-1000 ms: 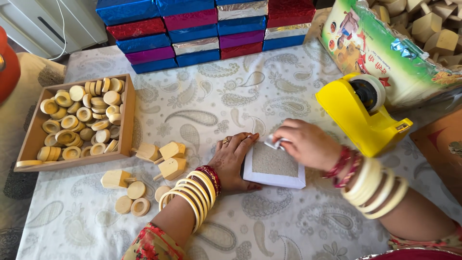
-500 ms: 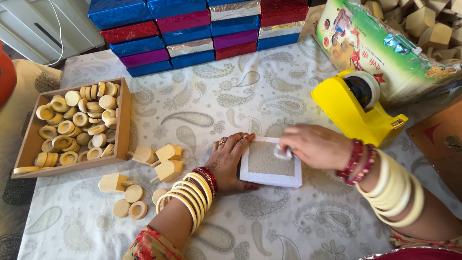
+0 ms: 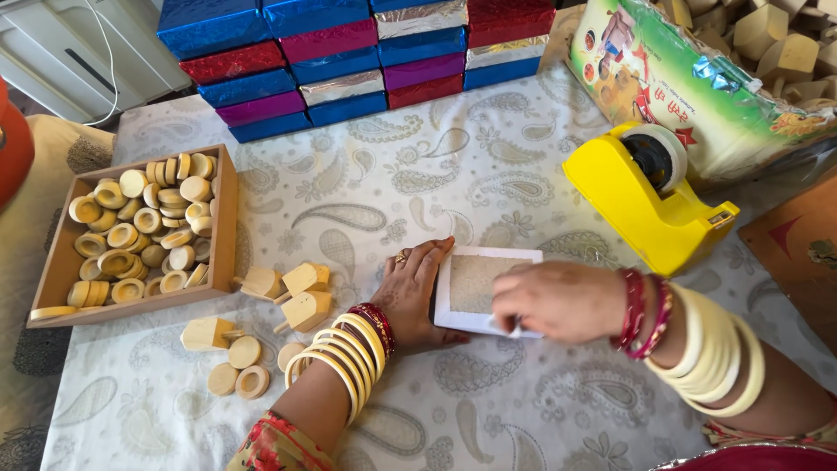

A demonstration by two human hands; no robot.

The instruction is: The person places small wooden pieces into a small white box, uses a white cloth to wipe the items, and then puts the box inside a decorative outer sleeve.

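Head view | left hand (image 3: 417,292) flat, bracing small white box (image 3: 475,283) near table's front edge | right hand (image 3: 558,299) pressing its near edge, fingers curled, nothing gripped | keep box pinned, press evenly

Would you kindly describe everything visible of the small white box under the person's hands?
The small white box is flat and rectangular, with a white border framing a beige, speckled panel on top. It looks like card. It lies flat on the patterned tablecloth. The left hand presses its left edge; the right hand covers its right end, hiding that part.
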